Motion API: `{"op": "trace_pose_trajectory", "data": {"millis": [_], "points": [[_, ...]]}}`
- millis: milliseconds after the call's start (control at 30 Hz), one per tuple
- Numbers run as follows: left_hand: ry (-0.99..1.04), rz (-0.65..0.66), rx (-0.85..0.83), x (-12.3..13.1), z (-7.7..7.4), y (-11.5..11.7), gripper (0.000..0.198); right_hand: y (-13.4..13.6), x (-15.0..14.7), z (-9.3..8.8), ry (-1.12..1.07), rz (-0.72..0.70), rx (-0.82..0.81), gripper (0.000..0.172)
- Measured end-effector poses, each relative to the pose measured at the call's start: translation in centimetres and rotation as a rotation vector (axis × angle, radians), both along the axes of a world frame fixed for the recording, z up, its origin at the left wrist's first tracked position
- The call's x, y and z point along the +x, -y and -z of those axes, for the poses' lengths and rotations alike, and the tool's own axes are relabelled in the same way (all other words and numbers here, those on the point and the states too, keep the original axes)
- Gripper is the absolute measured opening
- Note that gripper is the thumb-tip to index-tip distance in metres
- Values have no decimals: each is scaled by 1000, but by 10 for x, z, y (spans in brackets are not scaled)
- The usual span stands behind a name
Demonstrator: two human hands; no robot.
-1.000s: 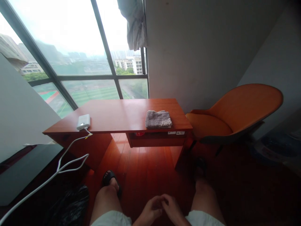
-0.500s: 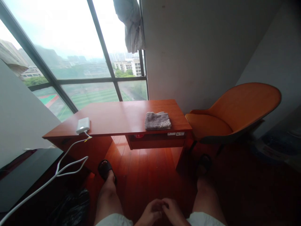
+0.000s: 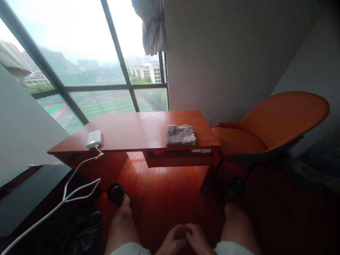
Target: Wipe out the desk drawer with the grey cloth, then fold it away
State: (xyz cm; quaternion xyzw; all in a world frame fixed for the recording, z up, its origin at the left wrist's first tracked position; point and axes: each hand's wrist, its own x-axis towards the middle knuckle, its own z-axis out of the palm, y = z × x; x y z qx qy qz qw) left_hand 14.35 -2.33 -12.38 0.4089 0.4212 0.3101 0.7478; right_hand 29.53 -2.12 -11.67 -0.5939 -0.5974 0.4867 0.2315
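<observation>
I've got L hand (image 3: 174,239) & R hand (image 3: 197,239) loosely curled, touching each other; can't tell if either pinches anything. Folded gray cloth (image 3: 180,135) sits on desk (image 3: 127,129) ahead of grip, well apart; white device (image 3: 94,139) w/ cable (image 3: 63,200) ahead-left.

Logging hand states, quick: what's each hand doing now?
Left hand: open, loosely curled, no object visible.
Right hand: open, loosely curled, no object visible, touching the left.

I see a smooth, glossy wood tabletop (image 3: 135,129). Near its front right corner lies a rough, matt cloth (image 3: 180,135); toward the front left corner, a smooth plastic box (image 3: 94,138). Below, a shiny, crinkled plastic bag (image 3: 83,228).
</observation>
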Motion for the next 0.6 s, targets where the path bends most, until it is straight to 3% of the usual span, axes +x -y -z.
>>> {"op": "trace_pose_trajectory", "data": {"millis": [600], "points": [[-65, 66, 75, -8, 4, 0, 32, -2, -7, 5, 98, -40, -18, 27]]}}
